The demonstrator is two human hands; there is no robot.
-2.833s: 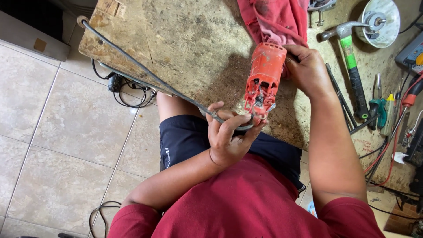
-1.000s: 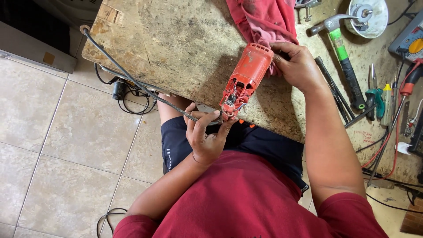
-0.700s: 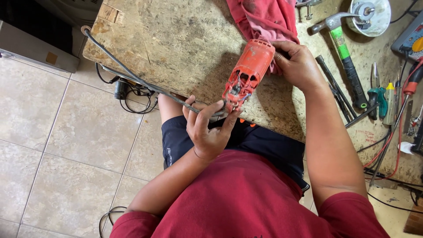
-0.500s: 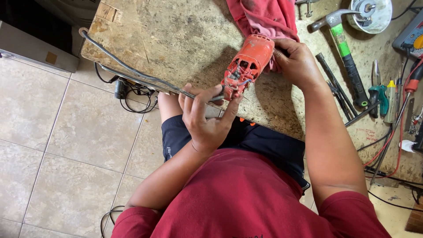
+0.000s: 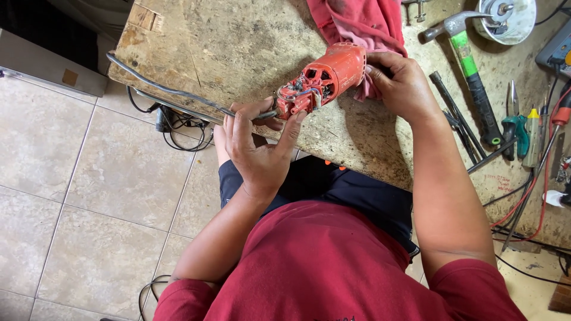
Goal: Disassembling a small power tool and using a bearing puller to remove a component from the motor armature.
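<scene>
Casing off and wiring bared, the red power tool body is gripped over the workbench edge by the right hand, its grey cable pinched in the left hand; reassembly is judged outstanding.

A small tan rectangular label sits on the grey cabinet front, well off beyond the left hand; no packages, signs or screens show.
</scene>
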